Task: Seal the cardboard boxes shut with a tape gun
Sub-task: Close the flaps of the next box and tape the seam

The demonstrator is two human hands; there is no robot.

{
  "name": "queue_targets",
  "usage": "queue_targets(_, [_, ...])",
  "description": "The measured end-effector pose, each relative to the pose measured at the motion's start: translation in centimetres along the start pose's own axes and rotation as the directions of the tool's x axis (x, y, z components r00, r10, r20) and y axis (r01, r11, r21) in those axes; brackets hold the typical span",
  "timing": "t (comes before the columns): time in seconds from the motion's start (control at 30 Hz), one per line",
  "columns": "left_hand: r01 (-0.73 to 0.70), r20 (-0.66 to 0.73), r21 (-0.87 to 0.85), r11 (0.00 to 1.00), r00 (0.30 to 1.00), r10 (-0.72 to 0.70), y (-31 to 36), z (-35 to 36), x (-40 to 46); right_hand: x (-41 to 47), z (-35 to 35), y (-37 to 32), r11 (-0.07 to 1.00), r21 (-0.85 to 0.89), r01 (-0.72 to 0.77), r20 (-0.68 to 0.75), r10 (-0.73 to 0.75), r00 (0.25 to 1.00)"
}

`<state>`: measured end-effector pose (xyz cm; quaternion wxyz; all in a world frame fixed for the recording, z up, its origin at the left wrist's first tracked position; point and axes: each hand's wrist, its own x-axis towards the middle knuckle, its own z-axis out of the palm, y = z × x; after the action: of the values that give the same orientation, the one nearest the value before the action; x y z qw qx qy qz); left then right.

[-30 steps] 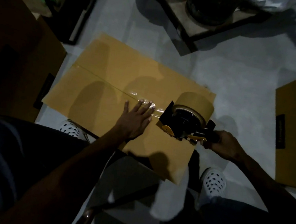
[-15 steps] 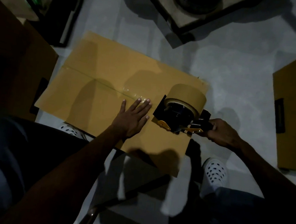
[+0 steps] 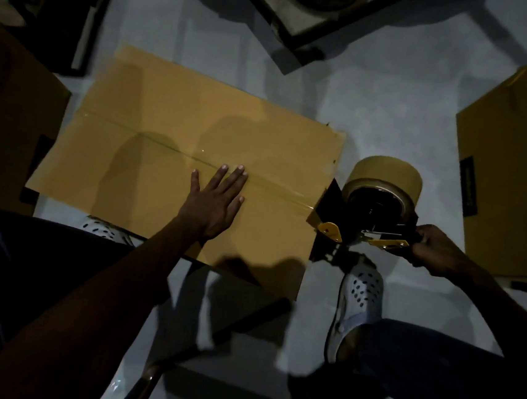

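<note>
Pressing flat on the cardboard box lid, left hand has fingers straight, fingertips on the clear tape strip along the centre seam. Right hand grips the tape gun handle, gun just past the box's right edge. Second box further right.

L hand flat, fingers spread, palm down on box top; R hand curled round tape gun handle, off box's right edge.
</note>
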<state>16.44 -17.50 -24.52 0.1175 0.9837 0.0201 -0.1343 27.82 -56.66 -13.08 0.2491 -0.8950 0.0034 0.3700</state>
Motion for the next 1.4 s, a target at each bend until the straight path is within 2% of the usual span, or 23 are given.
queue_targets(0.1, [-0.009, -0.031, -0.012, 1.000, 0.999, 0.008, 1.5, 0.1, 0.1, 0.9, 0.8, 0.7, 0.998, -0.063, 0.017, -0.013, -0.018, 1.000])
queue_targets(0.23, [-0.221, 0.013, 0.013, 0.975, 0.975, 0.221, 5.9, 0.0, 1.2, 2.2, 0.7, 1.7, 0.998, -0.058, 0.024, 0.003, -0.023, 1.000])
queue_targets(0.4, [-0.308, -0.023, 0.019, 0.951, 0.951, 0.308, 10.3, 1.0, 2.8, 2.9, 0.5, 1.5, 0.992, -0.025, 0.125, 0.097, -0.122, 0.988])
queue_targets(0.47, [-0.310, -0.021, 0.017, 0.951, 0.950, 0.310, 10.7, 1.2, 3.1, 3.0, 0.6, 1.4, 0.990, 0.004, 0.139, 0.124, -0.139, 0.983])
queue_targets(0.7, [-0.307, -0.035, 0.011, 0.952, 0.951, 0.307, 10.4, 1.7, 3.2, 2.9, -0.1, 4.3, 0.987, 0.056, 0.153, 0.033, -0.155, 0.987])
queue_targets(0.93, [-0.217, -0.029, -0.075, 0.973, 0.976, 0.215, 11.4, 1.9, 3.2, 3.2, 0.0, 6.2, 0.997, -0.024, 0.075, -0.019, -0.075, 0.997])
queue_targets(1.1, [-0.186, 0.000, -0.055, 0.981, 0.982, 0.186, 11.9, 1.6, 3.1, 5.2, 1.5, 7.4, 0.996, -0.069, 0.058, -0.005, -0.058, 0.998])
queue_targets(1.27, [-0.196, 0.000, -0.094, 0.976, 0.980, 0.197, 11.8, 1.6, 3.2, 6.0, 2.1, 7.0, 0.980, -0.164, 0.111, 0.030, -0.107, 0.994])
queue_targets(1.4, [-0.209, 0.014, -0.117, 0.971, 0.977, 0.212, 11.5, 1.8, 3.3, 6.4, -0.4, 9.8, 0.926, -0.378, -0.012, -0.018, 0.005, 1.000])
